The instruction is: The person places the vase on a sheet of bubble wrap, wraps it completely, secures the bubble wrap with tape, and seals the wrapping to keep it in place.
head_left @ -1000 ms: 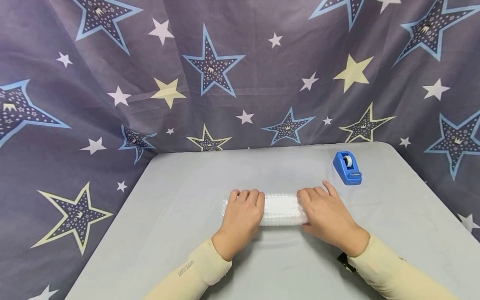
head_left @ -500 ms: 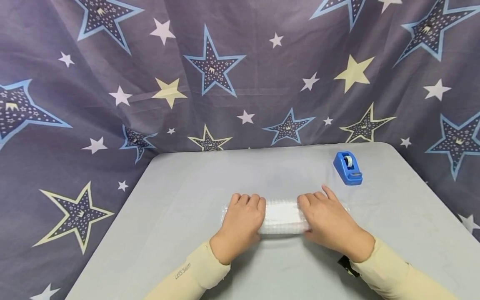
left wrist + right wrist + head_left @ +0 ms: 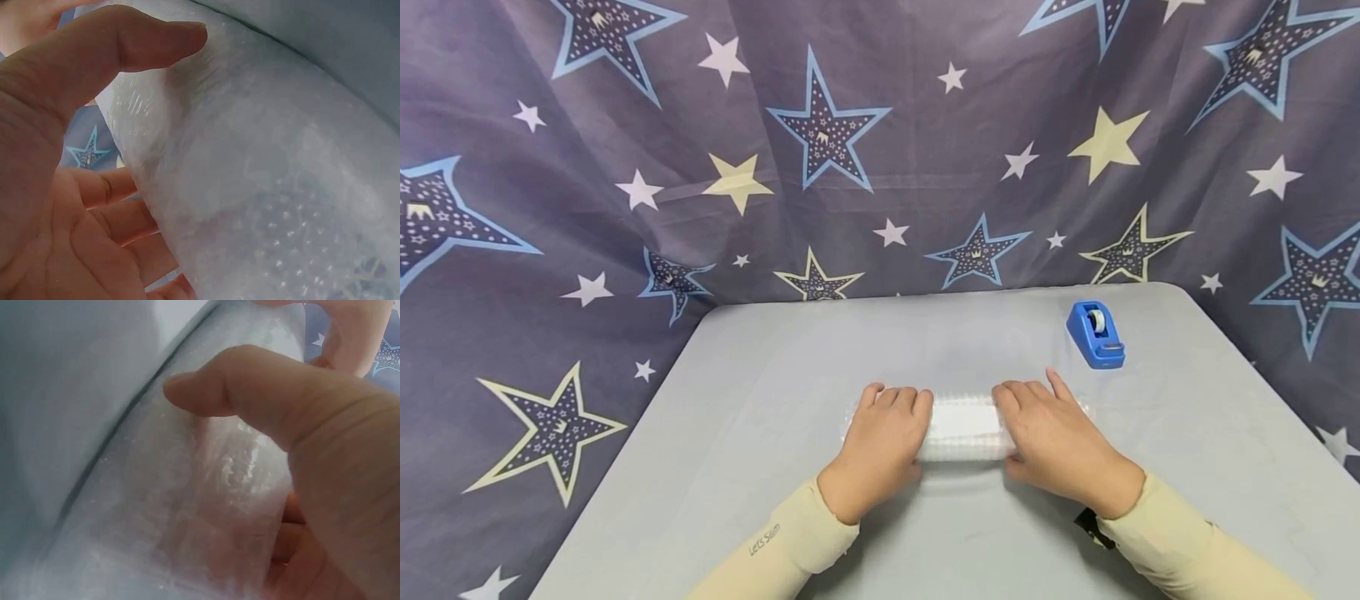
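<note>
A roll of clear bubble wrap (image 3: 964, 427) with something white inside lies crosswise near the middle of the table in the head view. My left hand (image 3: 886, 442) grips its left part, the fingers over the far side and the thumb on the near side. On the right part, my right hand (image 3: 1060, 437) holds it the same way, with one finger raised. The left wrist view has the thumb pressed to the bubble wrap (image 3: 250, 162) and the fingers behind it. A similar hold on the bubble wrap (image 3: 175, 487) appears in the right wrist view.
A blue tape dispenser (image 3: 1095, 335) with a roll of tape stands at the back right of the grey-covered table (image 3: 775, 367). Behind and beside the table hangs a dark curtain (image 3: 925, 100) printed with stars.
The bubble-wrap roll and both hands came toward me, then shifted slightly back away. Both hands kept hold of it throughout. The tape dispenser stayed in place.
</note>
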### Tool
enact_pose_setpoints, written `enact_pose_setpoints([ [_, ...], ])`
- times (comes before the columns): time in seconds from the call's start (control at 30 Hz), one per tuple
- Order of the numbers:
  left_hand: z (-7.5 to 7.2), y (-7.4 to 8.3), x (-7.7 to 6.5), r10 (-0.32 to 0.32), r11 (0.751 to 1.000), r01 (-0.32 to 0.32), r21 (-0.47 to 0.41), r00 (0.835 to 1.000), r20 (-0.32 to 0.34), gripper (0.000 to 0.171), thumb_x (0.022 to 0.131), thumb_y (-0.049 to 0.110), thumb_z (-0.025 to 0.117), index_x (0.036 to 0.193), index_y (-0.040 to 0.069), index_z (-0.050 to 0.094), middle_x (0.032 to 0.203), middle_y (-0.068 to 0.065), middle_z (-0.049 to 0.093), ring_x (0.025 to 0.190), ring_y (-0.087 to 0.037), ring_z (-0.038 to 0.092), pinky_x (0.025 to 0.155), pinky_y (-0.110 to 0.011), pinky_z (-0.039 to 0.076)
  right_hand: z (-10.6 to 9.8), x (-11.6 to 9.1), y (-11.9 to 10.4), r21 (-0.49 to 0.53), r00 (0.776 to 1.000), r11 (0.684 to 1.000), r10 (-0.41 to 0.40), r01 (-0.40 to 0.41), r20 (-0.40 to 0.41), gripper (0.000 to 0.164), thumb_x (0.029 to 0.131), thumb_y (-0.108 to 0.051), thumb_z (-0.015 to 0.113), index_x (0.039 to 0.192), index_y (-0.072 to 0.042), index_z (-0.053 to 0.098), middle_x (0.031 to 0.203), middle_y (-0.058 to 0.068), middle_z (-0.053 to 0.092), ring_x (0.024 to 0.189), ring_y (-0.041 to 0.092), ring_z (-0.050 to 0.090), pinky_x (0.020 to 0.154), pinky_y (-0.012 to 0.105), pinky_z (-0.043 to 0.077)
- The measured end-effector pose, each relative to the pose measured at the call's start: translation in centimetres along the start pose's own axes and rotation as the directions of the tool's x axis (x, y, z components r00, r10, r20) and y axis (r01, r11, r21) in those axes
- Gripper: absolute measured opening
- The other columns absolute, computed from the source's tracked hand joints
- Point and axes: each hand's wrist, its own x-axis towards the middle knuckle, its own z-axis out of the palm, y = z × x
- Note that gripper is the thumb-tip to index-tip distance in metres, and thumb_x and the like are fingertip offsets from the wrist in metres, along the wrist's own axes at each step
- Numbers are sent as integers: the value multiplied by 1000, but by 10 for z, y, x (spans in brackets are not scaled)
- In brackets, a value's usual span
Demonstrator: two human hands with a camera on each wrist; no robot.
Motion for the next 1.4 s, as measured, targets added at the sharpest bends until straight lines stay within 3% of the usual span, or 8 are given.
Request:
enact_pose_setpoints([
  [0.27,5,0,1,-8,1000,8,-15,1000,9,60,60,22,88,108,11,53,101,-4,66,102,-27,69,109,-59,43,5,1,1,6,1000,1000,4,-4,-7,83,57,-31,92,126,-1,57,123,15,65,112,36,64,109,72,36],
  [0.67,11,-1,3,-32,999,32,-18,999,31,86,57,30,94,130,8,53,118,-8,67,117,-29,65,114,-61,37,12,1,5,25,1000,999,29,-29,4,96,58,-37,96,134,1,54,129,17,60,119,39,60,110,73,34],
  [1.0,15,0,4,-46,999,46,-5,998,33,83,59,27,92,130,8,53,120,-10,66,118,-30,64,113,-59,38,14,1,6,23,1000,999,31,-31,-4,94,58,-37,96,133,0,54,126,17,59,117,39,59,110,72,35],
  [1.2,17,0,4,-48,999,48,-3,998,37,84,61,26,91,132,7,52,131,-13,63,125,-31,60,113,-58,40,16,2,6,34,999,999,37,-36,-12,94,57,-37,96,133,1,54,125,17,57,117,40,57,111,72,34],
  [1.4,19,0,4,-43,999,43,-3,999,23,79,62,23,89,131,7,53,122,-7,62,117,-29,61,107,-53,43,18,2,6,24,999,999,45,-44,-17,95,57,-37,94,134,1,54,124,16,58,116,40,57,112,71,34],
])
